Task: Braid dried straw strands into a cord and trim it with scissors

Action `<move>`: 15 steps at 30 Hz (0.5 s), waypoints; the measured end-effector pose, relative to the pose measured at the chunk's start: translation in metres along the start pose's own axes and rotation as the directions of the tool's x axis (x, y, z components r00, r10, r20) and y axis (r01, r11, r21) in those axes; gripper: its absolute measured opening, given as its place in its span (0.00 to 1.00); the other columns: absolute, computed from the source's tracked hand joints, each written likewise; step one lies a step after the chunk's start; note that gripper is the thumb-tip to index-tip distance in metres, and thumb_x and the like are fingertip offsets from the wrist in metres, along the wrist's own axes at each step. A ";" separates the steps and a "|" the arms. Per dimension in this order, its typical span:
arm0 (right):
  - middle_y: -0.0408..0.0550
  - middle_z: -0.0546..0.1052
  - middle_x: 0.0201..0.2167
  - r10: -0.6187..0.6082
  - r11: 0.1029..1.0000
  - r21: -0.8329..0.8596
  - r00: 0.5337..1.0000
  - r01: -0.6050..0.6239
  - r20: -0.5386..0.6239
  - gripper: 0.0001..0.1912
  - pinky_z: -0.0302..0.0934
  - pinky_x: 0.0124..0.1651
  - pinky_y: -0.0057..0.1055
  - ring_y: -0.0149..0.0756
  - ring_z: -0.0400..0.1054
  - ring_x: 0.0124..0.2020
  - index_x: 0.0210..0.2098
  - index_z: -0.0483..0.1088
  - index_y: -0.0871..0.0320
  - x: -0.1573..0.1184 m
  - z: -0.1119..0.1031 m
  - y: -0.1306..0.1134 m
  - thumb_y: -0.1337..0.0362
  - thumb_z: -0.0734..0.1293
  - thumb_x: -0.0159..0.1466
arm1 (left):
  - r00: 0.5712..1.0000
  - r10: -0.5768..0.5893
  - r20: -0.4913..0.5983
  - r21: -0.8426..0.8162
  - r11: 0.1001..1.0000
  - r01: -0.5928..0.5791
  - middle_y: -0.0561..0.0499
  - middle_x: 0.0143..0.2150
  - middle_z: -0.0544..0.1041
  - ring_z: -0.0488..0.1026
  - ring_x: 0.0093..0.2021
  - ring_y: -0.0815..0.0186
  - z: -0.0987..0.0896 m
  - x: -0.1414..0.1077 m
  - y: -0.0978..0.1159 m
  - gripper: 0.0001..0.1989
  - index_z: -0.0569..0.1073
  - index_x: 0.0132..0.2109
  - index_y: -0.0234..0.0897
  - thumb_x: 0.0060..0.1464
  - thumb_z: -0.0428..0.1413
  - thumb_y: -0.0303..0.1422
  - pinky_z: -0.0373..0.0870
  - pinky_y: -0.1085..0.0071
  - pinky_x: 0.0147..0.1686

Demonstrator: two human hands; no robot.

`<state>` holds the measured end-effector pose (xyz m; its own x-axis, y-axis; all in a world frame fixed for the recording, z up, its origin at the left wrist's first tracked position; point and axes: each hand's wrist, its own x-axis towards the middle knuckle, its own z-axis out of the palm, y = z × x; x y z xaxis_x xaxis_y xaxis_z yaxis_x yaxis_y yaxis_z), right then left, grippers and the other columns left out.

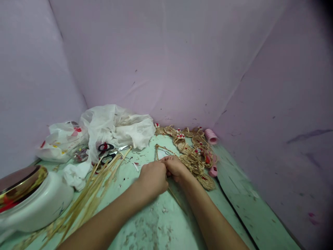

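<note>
My left hand (153, 177) and my right hand (174, 167) meet over the green tabletop (145, 211), both closed with their fingers curled together. Between them they pinch a thin brown straw braid (156, 150). It bends into a narrow loop beyond my fingers, and a strip (177, 199) trails toward me beneath my right wrist. My fingertips are partly hidden, so the exact grip does not show. Just right of my right hand lie several coiled straw braid pieces (192, 165) with red and white beads.
Loose straw strips (101, 180) and black-handled scissors (108, 157) lie left. Behind them are white plastic bags (117, 126). A white round container (44, 205) stands front left. A pink thread spool (211, 136) and a pink corded tool (213, 170) sit right, before purple walls.
</note>
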<state>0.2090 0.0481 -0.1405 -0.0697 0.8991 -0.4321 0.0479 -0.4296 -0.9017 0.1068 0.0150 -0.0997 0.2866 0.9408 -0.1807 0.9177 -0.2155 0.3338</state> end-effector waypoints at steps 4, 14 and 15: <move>0.36 0.58 0.06 -0.012 1.000 0.017 0.997 0.011 0.072 0.06 0.37 0.12 0.20 0.18 0.43 0.08 0.14 0.61 0.63 -0.003 -0.003 -0.003 0.73 0.60 0.46 | 0.977 -0.155 -0.145 -0.288 0.951 0.108 0.45 0.22 0.71 0.66 0.20 0.68 -0.014 0.020 -0.025 0.10 0.71 0.24 0.31 0.41 0.49 0.32 0.56 0.75 0.20; 0.39 0.66 0.11 -0.054 0.996 -0.069 0.989 0.063 0.135 0.04 0.41 0.13 0.19 0.19 0.47 0.09 0.17 0.64 0.63 -0.006 -0.005 -0.005 0.74 0.60 0.46 | 0.911 -0.017 0.411 -0.863 0.314 0.395 0.51 0.18 0.68 0.61 0.14 0.77 0.009 0.041 -0.043 0.04 0.68 0.22 0.27 0.39 0.50 0.25 0.54 0.81 0.12; 0.38 0.66 0.11 -0.055 0.992 -0.108 0.989 0.070 0.139 0.04 0.42 0.13 0.19 0.19 0.47 0.10 0.18 0.64 0.63 -0.005 -0.005 -0.004 0.74 0.60 0.46 | 0.910 -0.032 0.414 -0.850 0.345 0.399 0.51 0.16 0.68 0.61 0.14 0.76 0.009 0.040 -0.042 0.04 0.68 0.21 0.27 0.38 0.50 0.25 0.55 0.81 0.12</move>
<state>0.2142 0.0460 -0.1348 -0.2096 0.9012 -0.3794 0.1506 -0.3537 -0.9232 0.0819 0.0597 -0.1297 0.3456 0.7544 -0.5581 0.1968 0.5232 0.8292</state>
